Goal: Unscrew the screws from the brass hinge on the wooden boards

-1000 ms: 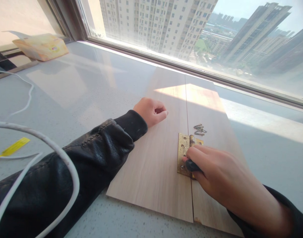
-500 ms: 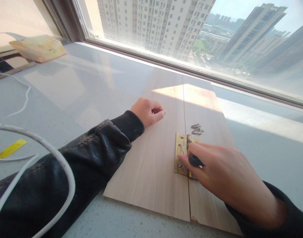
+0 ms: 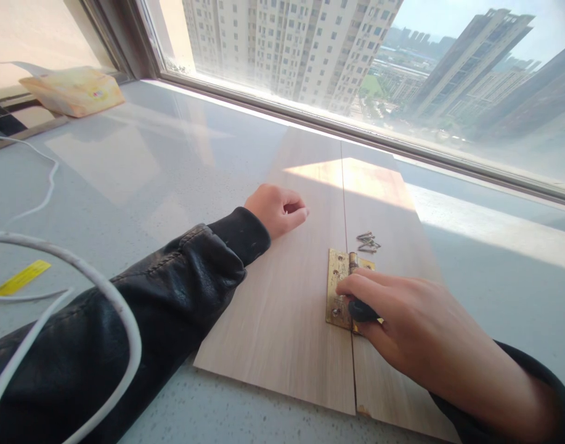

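Brass hinge (image 3: pixel 334 283) spans two wooden boards (image 3: pixel 282 320)

I judge it stiff, best held by its edges. My right hand (image 3: pixel 405 320) grips a black handle (image 3: pixel 363 311) above it; my left hand (image 3: pixel 276 211) curls loosely, whether around anything I cannot tell.

This looks like a room high up in a city building, most likely a home, though an office cannot be ruled out. A large window (image 3: pixel 448 132) in a brown frame (image 3: pixel 130 37) looks out on an apartment block (image 3: pixel 291 49) and a tall tower (image 3: pixel 471 68), with trees and low roofs far below. Right against the glass runs a pale, speckled, stone-like worktop (image 3: pixel 208 413), broad as a bay-window ledge and sunlit in patches. A soft tissue pack (image 3: pixel 74 92) near the window corner and a white cable (image 3: pixel 133 345) suggest everyday living.
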### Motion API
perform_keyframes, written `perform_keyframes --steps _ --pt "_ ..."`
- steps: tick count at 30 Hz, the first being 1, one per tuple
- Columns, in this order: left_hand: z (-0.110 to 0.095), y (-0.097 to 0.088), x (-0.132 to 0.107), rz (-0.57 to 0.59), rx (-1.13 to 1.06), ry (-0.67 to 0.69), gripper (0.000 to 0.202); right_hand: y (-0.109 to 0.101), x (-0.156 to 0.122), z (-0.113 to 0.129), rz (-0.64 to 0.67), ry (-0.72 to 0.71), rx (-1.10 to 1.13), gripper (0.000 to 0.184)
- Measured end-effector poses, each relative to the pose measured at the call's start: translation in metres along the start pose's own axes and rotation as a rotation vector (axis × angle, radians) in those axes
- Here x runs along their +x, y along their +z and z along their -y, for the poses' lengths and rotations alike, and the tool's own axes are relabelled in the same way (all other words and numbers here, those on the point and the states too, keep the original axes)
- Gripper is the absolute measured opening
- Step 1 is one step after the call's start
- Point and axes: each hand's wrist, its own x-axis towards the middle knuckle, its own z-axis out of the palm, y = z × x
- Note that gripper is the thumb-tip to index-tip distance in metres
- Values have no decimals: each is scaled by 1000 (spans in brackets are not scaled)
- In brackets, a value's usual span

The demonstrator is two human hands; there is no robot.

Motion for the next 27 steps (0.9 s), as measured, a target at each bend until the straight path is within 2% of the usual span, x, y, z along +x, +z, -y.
perform_keyframes --steps 1,3,5,9,13,16,19,22,27 --pt "0 0 0 1 -1 2 20 0 0 0 -47 20 -18 4" --pt "-1 0 -1 4 -3 6 20 0 0 -1 -147 74 -89 21" --pt "-1 0 -1 3 -3 6 20 1 0 -1 -172 112 -157 34" --pt "-1 -1 -1 -1 -3 1 20 5 1 1 -94 106 -182 37" --pt "-2 -1 0 -1 0 4 20 7 2 2 -53 50 -176 25" --pt "-1 0 0 0 -1 1 20 3 0 1 47 18 -114 12" --pt "-1 0 0 2 0 1 20 -2 -1 -3 131 2 -18 12" --pt "-1 0 0 6 4 -1 21 -6 0 -7 127 -30 32 20" --pt "0 0 -1 8 -6 2 21 -2 2 -8 29 -124 110 33"
